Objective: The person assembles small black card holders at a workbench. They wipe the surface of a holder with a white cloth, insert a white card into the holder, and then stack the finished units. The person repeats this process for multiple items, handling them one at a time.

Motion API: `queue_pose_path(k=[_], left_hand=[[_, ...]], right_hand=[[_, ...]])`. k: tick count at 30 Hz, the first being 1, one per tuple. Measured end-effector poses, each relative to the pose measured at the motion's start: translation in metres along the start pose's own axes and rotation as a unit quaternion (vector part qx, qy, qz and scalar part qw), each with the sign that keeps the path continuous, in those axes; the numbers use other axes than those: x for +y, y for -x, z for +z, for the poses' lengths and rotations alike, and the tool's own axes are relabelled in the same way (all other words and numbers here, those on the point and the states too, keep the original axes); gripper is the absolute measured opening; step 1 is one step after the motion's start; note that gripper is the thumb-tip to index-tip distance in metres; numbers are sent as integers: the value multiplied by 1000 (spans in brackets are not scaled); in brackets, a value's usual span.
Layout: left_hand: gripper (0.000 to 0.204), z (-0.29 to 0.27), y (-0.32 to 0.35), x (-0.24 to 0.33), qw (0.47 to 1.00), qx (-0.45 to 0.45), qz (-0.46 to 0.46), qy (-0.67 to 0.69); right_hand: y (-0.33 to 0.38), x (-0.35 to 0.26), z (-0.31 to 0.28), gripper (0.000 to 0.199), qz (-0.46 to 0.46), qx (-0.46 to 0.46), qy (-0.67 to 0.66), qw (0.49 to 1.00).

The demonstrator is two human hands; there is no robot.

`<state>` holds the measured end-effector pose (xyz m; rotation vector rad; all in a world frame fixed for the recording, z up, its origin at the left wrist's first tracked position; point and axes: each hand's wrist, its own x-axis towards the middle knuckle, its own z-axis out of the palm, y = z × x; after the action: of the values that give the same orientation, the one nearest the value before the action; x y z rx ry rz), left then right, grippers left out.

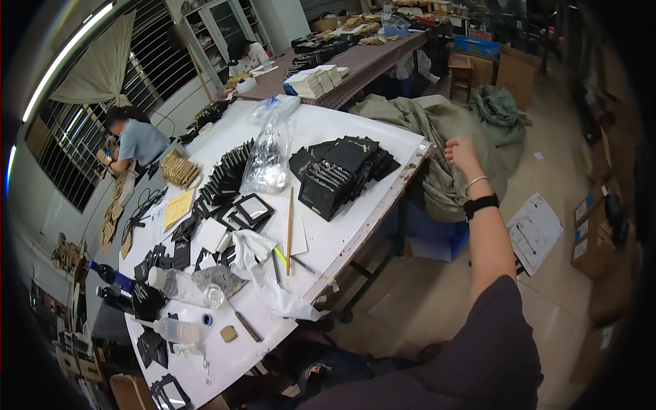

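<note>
My right hand [463,156] is raised past the table's right corner, in front of a heap of green-grey cloth [430,130]. Its fingers are curled in, and nothing shows in them. A bracelet and a black watch [481,206] are on that wrist. My left hand is out of sight. On the white table [355,236], nearest to the hand, lies a pile of flat black pieces [335,174], some with metal-looking strips. A curved row of black pieces [224,174] stands beside a clear plastic bag [270,154].
Clear bottles [179,285], a white cloth [263,273], a wooden stick [290,232] and a yellow sheet [179,208] lie on the table. Behind is a long covered table [383,58]. A person [140,140] sits at the left. Cardboard boxes [593,236] stand at the right.
</note>
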<state>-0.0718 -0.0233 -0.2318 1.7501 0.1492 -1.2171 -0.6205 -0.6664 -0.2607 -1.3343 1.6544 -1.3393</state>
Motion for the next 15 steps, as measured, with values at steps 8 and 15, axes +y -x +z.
queue_pose_path(k=[8, 15], left_hand=[[20, 36, 23, 12, 996, -28, -14, 84], [46, 37, 21, 1, 978, -113, 17, 176]], right_hand=[[-4, 56, 99, 28, 82, -158, 504, 845], [-84, 181, 61, 40, -46, -143, 434, 888]])
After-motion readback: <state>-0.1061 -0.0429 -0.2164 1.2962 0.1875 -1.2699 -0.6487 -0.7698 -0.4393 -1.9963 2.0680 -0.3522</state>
